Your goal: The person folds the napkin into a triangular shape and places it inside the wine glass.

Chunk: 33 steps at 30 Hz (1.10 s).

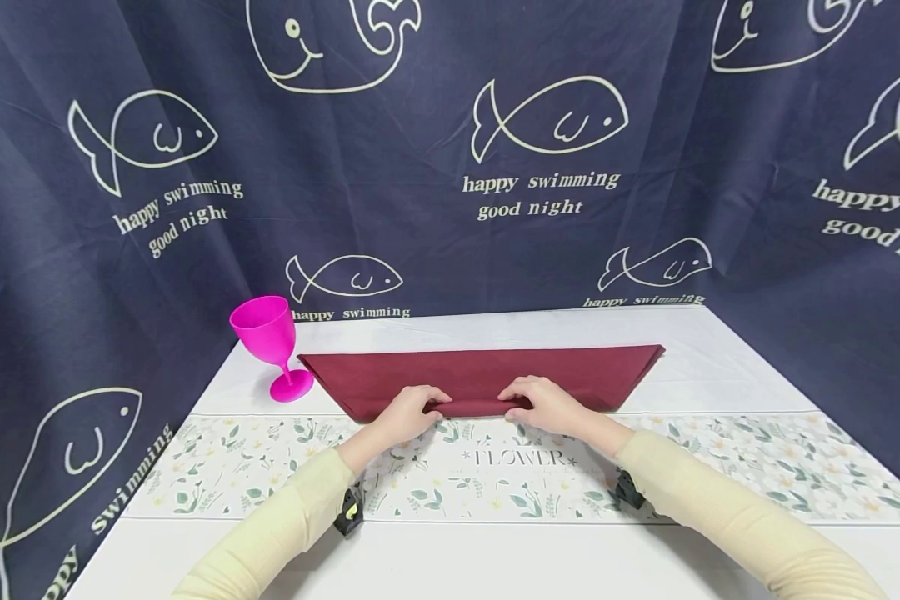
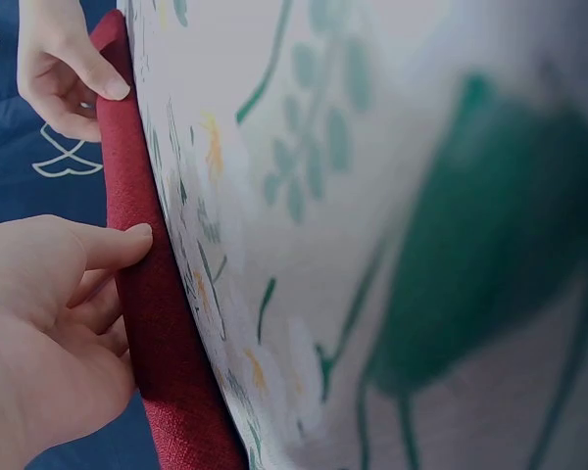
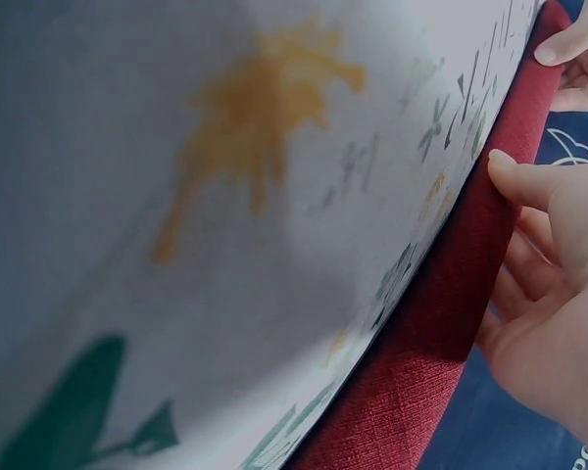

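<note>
Cloth [image 1: 483, 377] edge in hands [image 1: 411, 412] [image 1: 546, 405]; goblet [image 1: 272, 337] (close)

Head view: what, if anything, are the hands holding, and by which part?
A dark red cloth; left hand and right hand grip its near edge, either side of centre.

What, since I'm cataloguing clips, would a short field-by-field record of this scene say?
Cloth: dark red, wide, with slanted ends
Left hand: pinches the cloth's near edge
Right hand: pinches the same edge farther right
Goblet: pink, standing on its base beside the cloth's left end
Tabletop: white, with a floral strip reading FLOWER
Backdrop: navy fabric with fish outlines and lettering
</note>
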Available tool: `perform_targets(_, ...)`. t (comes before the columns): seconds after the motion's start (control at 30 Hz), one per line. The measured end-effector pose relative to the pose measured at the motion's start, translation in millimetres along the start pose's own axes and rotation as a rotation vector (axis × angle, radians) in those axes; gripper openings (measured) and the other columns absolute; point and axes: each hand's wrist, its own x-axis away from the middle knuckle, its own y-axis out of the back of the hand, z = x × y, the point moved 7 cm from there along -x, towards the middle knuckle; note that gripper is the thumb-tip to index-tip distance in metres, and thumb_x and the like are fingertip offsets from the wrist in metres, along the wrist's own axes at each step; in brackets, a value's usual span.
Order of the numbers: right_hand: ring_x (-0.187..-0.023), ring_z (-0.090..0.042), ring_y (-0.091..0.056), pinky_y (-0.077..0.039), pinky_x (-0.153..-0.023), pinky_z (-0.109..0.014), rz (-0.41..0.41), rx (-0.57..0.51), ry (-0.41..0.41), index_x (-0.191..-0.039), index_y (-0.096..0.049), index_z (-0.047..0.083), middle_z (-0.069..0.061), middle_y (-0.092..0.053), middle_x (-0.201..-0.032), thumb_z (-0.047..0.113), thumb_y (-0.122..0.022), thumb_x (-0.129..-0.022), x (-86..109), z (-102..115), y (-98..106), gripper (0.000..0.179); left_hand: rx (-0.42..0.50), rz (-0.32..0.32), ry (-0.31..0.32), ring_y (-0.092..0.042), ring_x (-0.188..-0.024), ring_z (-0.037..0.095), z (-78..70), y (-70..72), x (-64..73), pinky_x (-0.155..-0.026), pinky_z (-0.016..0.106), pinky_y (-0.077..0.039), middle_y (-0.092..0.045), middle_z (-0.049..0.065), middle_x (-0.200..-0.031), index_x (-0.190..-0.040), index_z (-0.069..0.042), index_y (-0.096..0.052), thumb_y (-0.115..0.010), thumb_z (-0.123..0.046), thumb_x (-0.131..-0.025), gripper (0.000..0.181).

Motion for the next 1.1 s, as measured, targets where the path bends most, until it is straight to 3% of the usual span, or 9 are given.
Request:
perform_targets(0.4, -0.099, -0.022, -0.064, -0.05, -0.088, -0.04, -0.027, -0.018, -0.007, -0.106, -0.068, 0.005, -0.005, -0.069, -0.102, 0.015, -0.067, -0.086, -0.5, -0.5, 2.4, 0.022, -0.03, -0.02, -0.002, -0.061, -0.109, 0.022, 0.4, 1.4, 0.1, -0.092, 0.037, -0.05, -0.068, 0.007, -0.11, -0.11, -0.008, -0.067, -0.059, -0.008, -0.091, 0.021)
perform_targets(0.67, -0.095, -0.022, -0.065, -0.052, -0.084, -0.039, -0.033, -0.02, 0.004, -0.104, -0.067, 0.004, -0.007, -0.07, -0.1, 0.011, -0.063, -0.088, -1.3, 0.3, 2.5, 0.018, -0.036, -0.033, -0.008, -0.064, -0.1, 0.018, -0.6, 1.8, -0.3, -0.082, 0.032, -0.051, -0.069, 0.007, -0.107, -0.108, -0.008, -0.068, -0.058, -0.009, -0.092, 0.019)
perform_targets(1.1, -0.094, -0.022, -0.063, -0.052, -0.083, -0.039, 0.004, -0.029, -0.034, -0.105, -0.065, 0.004, -0.007, -0.067, -0.101, 0.011, -0.058, -0.092, 0.0, 1.4, 0.4, 0.016, -0.018, -0.003, 0.005, -0.061, -0.086, 0.012, -3.3, 1.0, 0.6, -0.073, 0.025, -0.047, -0.069, 0.006, -0.105, -0.108, -0.008, -0.068, -0.055, -0.011, -0.094, 0.019)
